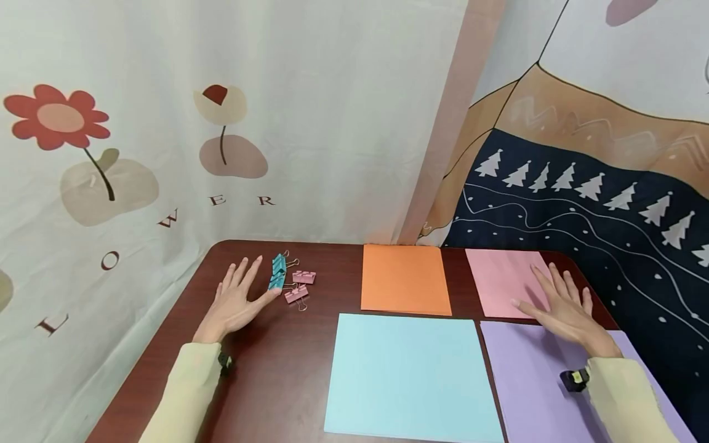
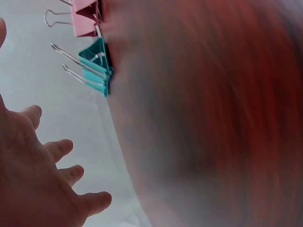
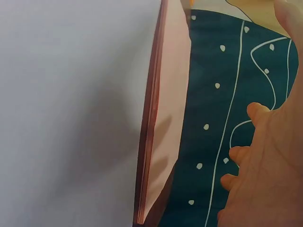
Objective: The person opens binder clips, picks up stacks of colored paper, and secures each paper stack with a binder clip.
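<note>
My left hand (image 1: 235,306) is spread at the table's left side, its thumb tip beside teal binder clips (image 1: 277,271) and pink binder clips (image 1: 296,294). In the left wrist view the left hand (image 2: 38,175) has its fingers spread, with a teal clip (image 2: 96,68) and pink clips (image 2: 85,18) beyond them. Over the pink paper (image 1: 501,283) and the purple paper (image 1: 520,369), my right hand (image 1: 565,311) is spread and holds nothing. The right wrist view has the right hand (image 3: 270,165) beside the pink stack (image 3: 170,109).
Orange paper (image 1: 406,280) lies at the back of the dark red table (image 1: 271,381), with a larger light blue sheet (image 1: 412,375) in front of it. A white printed curtain (image 1: 332,123) hangs behind, and a dark blue cloth with white trees (image 1: 554,215) is at the right.
</note>
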The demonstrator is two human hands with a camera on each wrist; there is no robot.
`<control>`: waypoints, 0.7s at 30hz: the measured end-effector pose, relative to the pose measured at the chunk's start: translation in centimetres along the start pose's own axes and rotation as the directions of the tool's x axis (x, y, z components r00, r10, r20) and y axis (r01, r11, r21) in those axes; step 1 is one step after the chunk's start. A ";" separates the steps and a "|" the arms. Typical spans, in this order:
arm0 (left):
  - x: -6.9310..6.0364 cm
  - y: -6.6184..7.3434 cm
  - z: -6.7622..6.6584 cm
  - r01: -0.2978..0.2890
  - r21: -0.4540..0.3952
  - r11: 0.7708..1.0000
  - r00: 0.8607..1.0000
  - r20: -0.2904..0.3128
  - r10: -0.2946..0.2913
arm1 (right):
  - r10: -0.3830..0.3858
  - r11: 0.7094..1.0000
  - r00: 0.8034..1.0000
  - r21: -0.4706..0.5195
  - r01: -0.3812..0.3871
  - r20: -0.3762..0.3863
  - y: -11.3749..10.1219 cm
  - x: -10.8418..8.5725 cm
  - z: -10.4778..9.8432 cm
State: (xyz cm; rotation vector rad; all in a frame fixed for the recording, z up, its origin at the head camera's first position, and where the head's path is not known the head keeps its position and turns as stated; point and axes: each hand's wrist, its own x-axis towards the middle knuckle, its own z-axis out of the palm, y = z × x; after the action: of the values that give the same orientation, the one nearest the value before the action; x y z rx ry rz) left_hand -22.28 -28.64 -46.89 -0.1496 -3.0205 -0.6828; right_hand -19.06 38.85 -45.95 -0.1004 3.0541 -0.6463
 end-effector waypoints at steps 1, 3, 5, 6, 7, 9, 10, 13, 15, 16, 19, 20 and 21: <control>0.1 0.1 0.0 -0.004 -0.011 1.000 1.000 -0.001 0.004 | 0.004 1.000 1.000 0.004 -0.004 0.009 -0.1 0.1 -0.1; 0.3 0.2 0.1 -0.010 -0.040 0.999 1.000 0.001 0.010 | 0.012 1.000 1.000 0.014 -0.012 0.026 0.0 0.3 -0.3; 0.5 0.4 0.2 -0.009 -0.069 0.998 1.000 0.010 0.010 | 0.014 1.000 0.999 0.024 -0.015 0.042 0.0 0.5 -0.6; 0.6 0.4 0.2 -0.006 -0.085 0.996 1.000 0.018 0.008 | 0.015 0.999 0.999 0.030 -0.017 0.049 0.0 0.7 -0.7; 0.7 0.5 0.3 -0.002 -0.101 0.995 1.000 0.026 0.005 | 0.014 0.999 0.998 0.036 -0.016 0.055 0.1 0.8 -0.8; 0.9 0.7 0.4 0.006 -0.135 0.991 0.999 0.043 0.000 | 0.010 0.999 0.998 0.048 -0.013 0.062 0.1 1.0 -1.1; 1.1 0.7 0.4 0.010 -0.147 0.989 0.999 0.050 -0.003 | 0.010 0.999 0.998 0.050 -0.013 0.065 0.2 1.2 -1.2; 1.4 0.9 0.7 0.012 -0.180 0.984 0.998 0.060 -0.001 | 0.014 0.998 0.997 0.056 -0.018 0.076 0.3 1.7 -1.5; 1.6 1.0 0.8 0.012 -0.194 0.981 0.998 0.060 0.000 | 0.019 0.998 0.996 0.062 -0.025 0.087 0.4 2.1 -1.7; 1.6 1.1 0.9 0.011 -0.201 0.980 0.998 0.059 0.001 | 0.024 0.997 0.995 0.065 -0.030 0.094 0.4 2.3 -1.8; 1.9 1.2 1.2 0.003 -0.214 0.977 0.999 0.052 0.008 | 0.032 0.995 0.993 0.086 -0.042 0.114 0.5 2.8 -2.1; 1.9 1.3 1.2 0.004 -0.217 0.976 0.999 0.048 0.007 | 0.036 0.995 0.992 0.090 -0.047 0.121 0.6 3.0 -2.2; 2.0 1.3 1.3 0.002 -0.218 0.976 0.999 0.044 0.008 | 0.042 0.994 0.991 0.094 -0.054 0.125 0.6 3.2 -2.3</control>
State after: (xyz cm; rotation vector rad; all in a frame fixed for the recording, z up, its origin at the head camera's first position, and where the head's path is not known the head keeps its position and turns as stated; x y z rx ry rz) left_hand -24.11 -26.73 -47.36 -0.1782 -2.9779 -1.0241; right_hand -22.34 40.14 -44.10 -0.0629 2.8920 -0.7543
